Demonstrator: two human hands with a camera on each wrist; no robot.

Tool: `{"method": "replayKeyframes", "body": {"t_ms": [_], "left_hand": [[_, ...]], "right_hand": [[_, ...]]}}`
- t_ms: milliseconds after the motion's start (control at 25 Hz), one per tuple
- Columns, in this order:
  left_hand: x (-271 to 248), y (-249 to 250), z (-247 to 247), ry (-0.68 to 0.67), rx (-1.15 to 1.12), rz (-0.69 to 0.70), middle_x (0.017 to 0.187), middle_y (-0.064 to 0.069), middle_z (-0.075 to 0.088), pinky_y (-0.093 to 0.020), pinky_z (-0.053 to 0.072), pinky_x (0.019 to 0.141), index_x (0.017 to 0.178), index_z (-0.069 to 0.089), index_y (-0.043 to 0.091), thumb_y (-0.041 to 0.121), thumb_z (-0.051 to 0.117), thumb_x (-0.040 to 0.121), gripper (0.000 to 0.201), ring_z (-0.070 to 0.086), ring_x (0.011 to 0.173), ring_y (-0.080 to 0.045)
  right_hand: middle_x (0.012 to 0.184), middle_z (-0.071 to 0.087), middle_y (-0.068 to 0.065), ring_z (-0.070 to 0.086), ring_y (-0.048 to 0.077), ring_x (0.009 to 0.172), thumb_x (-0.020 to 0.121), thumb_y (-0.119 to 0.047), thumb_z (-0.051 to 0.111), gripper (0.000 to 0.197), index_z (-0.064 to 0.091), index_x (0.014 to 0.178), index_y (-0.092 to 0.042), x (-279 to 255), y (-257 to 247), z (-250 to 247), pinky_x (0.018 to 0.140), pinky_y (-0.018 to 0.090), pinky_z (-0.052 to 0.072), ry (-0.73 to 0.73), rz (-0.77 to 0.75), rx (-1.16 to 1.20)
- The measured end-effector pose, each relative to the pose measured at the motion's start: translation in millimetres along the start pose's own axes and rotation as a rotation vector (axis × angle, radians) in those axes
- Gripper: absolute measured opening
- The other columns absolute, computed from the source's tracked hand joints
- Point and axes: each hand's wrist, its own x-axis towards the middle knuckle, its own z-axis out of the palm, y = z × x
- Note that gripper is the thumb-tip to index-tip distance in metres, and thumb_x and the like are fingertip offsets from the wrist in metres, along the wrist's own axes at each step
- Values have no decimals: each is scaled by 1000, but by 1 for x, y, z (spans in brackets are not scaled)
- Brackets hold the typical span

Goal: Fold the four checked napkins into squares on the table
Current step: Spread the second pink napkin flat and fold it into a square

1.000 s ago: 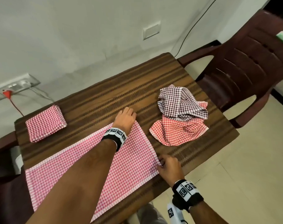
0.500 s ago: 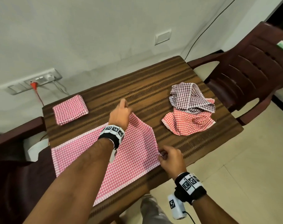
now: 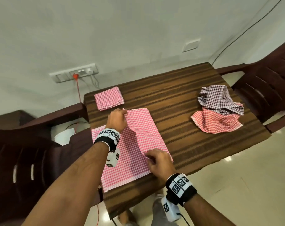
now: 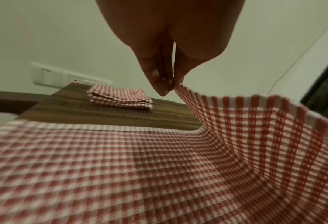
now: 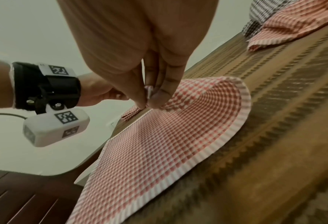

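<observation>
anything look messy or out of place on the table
Two napkins, dark checked on red, lie crumpled in a heap at the table's right end, unfolded. The pink napkin overhangs the near edge. The folded one is neat.

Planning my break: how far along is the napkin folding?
One pink napkin already lies folded square at the table's far corner. The left hand and right hand pinch corners of a second pink napkin, mid-fold. The crumpled red napkin and dark checked napkin remain.
</observation>
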Motion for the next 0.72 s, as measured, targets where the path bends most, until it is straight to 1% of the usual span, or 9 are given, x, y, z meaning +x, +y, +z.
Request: {"method": "replayKeyframes", "body": {"t_ms": [40, 120, 200, 280, 360, 440, 560, 640, 720], "left_hand": [[-6, -12, -4, 10, -25, -46, 109, -18, 69, -45, 52, 89, 115, 72, 4, 10, 58, 91, 29, 65, 100, -38], [-17, -36, -6, 9, -45, -139, 115, -17, 66, -46, 52, 93, 121, 68, 5, 15, 64, 90, 33, 64, 105, -36], [-27, -61, -4, -22, -37, -201, 123, -16, 63, -48, 52, 98, 127, 65, 7, 11, 68, 86, 42, 64, 109, -35], [-38, -79, -4, -49, -40, -212, 129, -16, 60, -49, 50, 101, 131, 62, 8, 5, 65, 85, 46, 62, 114, -37], [-50, -94, -10, -54, -63, -217, 133, -17, 58, -50, 47, 105, 131, 62, 7, 4, 60, 87, 44, 59, 119, -38], [-58, -107, -17, -54, -75, -219, 136, -18, 58, -49, 46, 105, 128, 64, 8, 6, 57, 90, 39, 58, 121, -38], [-65, -123, -22, -87, -54, -249, 130, -17, 61, -46, 47, 99, 125, 65, 12, 11, 55, 92, 34, 60, 117, -40], [-67, -128, -23, -118, -48, -270, 124, -18, 62, -45, 48, 96, 124, 65, 12, 13, 55, 93, 33, 61, 112, -41], [-67, -133, -22, -139, -46, -275, 121, -19, 61, -44, 49, 94, 125, 65, 11, 14, 56, 93, 33, 61, 109, -41]], "right_hand": [[103, 75, -5, 66, 10, 91, 85, -13, 70, 23, 77, 106, -21, 1, -8, 10, 85, 19, 50, -22, -10, -15], [102, 75, -4, 66, 14, 92, 84, -12, 67, 24, 77, 104, -21, 3, -21, 30, 82, 19, 47, -63, -28, -36], [102, 74, -1, 67, 18, 94, 84, -11, 66, 25, 76, 104, -21, 5, -34, 50, 81, 18, 43, -106, -47, -68], [104, 74, 1, 67, 20, 96, 86, -11, 65, 26, 76, 108, -19, 5, -45, 66, 81, 21, 45, -148, -72, -88], [110, 73, 2, 66, 21, 100, 89, -13, 65, 27, 73, 114, -18, 4, -57, 81, 86, 27, 50, -201, -100, -116], [116, 70, 3, 64, 21, 104, 92, -16, 63, 29, 71, 119, -18, 3, -69, 94, 91, 31, 51, -247, -122, -149], [118, 68, 5, 62, 23, 104, 93, -18, 62, 28, 67, 121, -17, 1, -84, 111, 90, 31, 52, -304, -153, -170], [115, 67, 6, 63, 24, 101, 92, -18, 63, 28, 64, 120, -17, -2, -92, 120, 85, 30, 53, -331, -178, -183], [112, 67, 7, 64, 26, 97, 90, -19, 64, 28, 62, 118, -16, -2, -99, 127, 81, 32, 55, -362, -207, -218]]}}
